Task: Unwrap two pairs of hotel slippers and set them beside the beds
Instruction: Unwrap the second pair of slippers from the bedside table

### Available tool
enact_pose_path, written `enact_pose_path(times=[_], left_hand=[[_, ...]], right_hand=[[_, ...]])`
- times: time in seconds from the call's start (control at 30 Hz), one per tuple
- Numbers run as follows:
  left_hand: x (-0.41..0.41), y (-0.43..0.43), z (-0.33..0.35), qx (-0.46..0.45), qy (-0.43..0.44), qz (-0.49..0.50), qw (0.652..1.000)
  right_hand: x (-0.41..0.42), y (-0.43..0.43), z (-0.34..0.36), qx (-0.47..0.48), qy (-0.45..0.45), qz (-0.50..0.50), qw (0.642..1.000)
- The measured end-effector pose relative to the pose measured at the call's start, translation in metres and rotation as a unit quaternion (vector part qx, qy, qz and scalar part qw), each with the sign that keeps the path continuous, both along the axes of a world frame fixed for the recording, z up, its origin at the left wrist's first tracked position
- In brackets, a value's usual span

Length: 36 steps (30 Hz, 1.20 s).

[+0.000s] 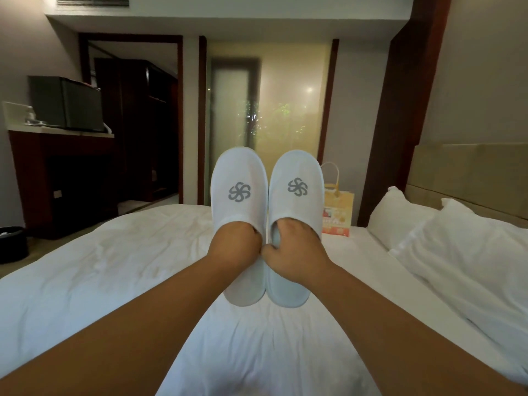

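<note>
Room: hotel bedroom, dim, dark wood trim, frosted glass door at back centre.
Bed (85, 267): white duvet, rumpled, spread across the lower view.
Pillows (457, 244): white, at the right, against a beige headboard (471, 172).
Left slipper (238, 190): white, unwrapped, grey pinwheel logo on the upper; raised above the bed, toe up, sole away from the camera.
Right slipper (297, 187): same type and attitude; just beside the left slipper, inner edges touching.
Left hand (234, 241): fingers tucked into the left slipper's opening, grasping it; fingertips hidden inside.
Right hand (297, 252): fingers hooked into the right slipper's opening, thumb outside, grasping it; touching the left hand at the thumbs.
Paper bag (338, 207): yellow, upright on the far edge of the bed, behind the right slipper.
Tabletop (57, 132): at the left wall, carrying a dark boxy appliance (65, 104).
Waste bin (11, 244): black, on the floor at the far left.
</note>
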State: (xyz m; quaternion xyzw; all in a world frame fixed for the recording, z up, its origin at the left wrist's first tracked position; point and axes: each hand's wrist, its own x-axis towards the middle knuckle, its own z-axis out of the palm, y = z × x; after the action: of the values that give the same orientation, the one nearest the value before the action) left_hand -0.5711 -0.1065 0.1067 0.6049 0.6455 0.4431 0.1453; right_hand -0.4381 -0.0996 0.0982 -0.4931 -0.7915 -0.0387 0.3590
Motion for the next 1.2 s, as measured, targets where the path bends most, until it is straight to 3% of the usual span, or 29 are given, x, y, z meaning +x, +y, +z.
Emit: enact_pose_path(times=[0.17,0.33,0.4,0.5,0.6,0.77,0.87,0.93,1.07,1.13,1.2], left_hand=[[-0.026,0.085,-0.011,-0.035,0.114,0.013,0.993],[-0.06,0.175,-0.006,-0.068,0.16,0.023,0.984],[-0.074,0.204,0.008,-0.093,0.14,0.022,0.985],[-0.098,0.242,0.037,-0.112,0.041,0.022,0.993],[-0.132,0.261,0.074,-0.047,-0.01,0.057,0.997],[-0.2,0.264,0.14,-0.015,-0.054,-0.029,0.998],[-0.254,0.252,0.182,-0.022,-0.005,-0.113,0.993],[-0.292,0.238,0.214,0.002,0.054,-0.147,0.988],[-0.381,0.226,0.281,0.086,0.088,-0.007,0.992],[-0.424,0.232,0.313,0.088,0.074,0.086,0.99],[-0.475,0.237,0.348,0.084,0.121,0.135,0.98]], right_hand=[[-0.023,0.097,-0.019,-0.039,0.005,0.035,0.999],[-0.067,0.191,-0.014,-0.064,0.024,0.052,0.996],[-0.086,0.223,0.0,-0.066,0.035,0.056,0.996],[-0.117,0.259,0.032,-0.056,0.053,0.07,0.995],[-0.152,0.281,0.073,-0.033,0.088,0.078,0.993],[-0.222,0.306,0.144,-0.016,0.107,0.05,0.993],[-0.268,0.32,0.185,-0.111,0.182,0.063,0.975],[-0.296,0.327,0.212,-0.128,0.136,0.054,0.981],[-0.349,0.331,0.269,-0.116,0.115,0.078,0.984],[-0.365,0.332,0.286,-0.118,0.089,0.1,0.984],[-0.391,0.331,0.306,-0.104,0.064,0.127,0.984]])
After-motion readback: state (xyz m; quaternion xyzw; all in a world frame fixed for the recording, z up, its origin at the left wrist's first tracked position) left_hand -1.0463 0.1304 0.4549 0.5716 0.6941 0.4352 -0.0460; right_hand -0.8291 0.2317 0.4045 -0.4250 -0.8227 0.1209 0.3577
